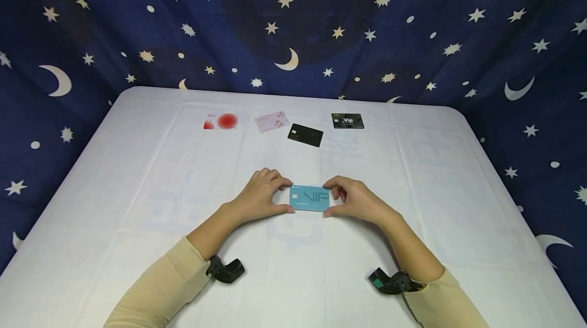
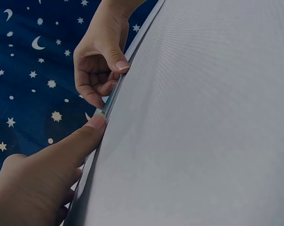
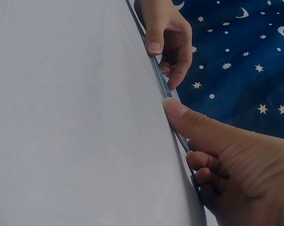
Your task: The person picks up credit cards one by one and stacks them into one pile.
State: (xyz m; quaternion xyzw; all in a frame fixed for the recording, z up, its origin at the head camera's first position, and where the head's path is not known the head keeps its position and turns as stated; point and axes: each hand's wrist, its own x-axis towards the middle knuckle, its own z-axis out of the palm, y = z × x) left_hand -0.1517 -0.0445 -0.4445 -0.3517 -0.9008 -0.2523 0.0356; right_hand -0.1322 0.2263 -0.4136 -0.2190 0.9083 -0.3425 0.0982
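Observation:
A light blue VIP card [image 1: 309, 199] lies flat, low at the middle of the white table in the head view. My left hand [image 1: 259, 196] pinches its left end, thumb at the near corner and forefinger at the far one. At the right end my right hand [image 1: 356, 200] does the same, its other fingers curled in. Both wrist views show the card only edge-on, between the left hand [image 2: 45, 181] and the right hand [image 3: 248, 172]. Thin layered edges show there; whether several cards are stacked, I cannot tell.
Farther back on the white table [image 1: 160, 180] lie a red-and-white card [image 1: 221, 121], a pink card [image 1: 272, 121], a tilted black VIP card [image 1: 305, 135] and a dark patterned Vip card [image 1: 347, 120]. A navy cloth [image 1: 321, 53] with stars and moons hangs behind.

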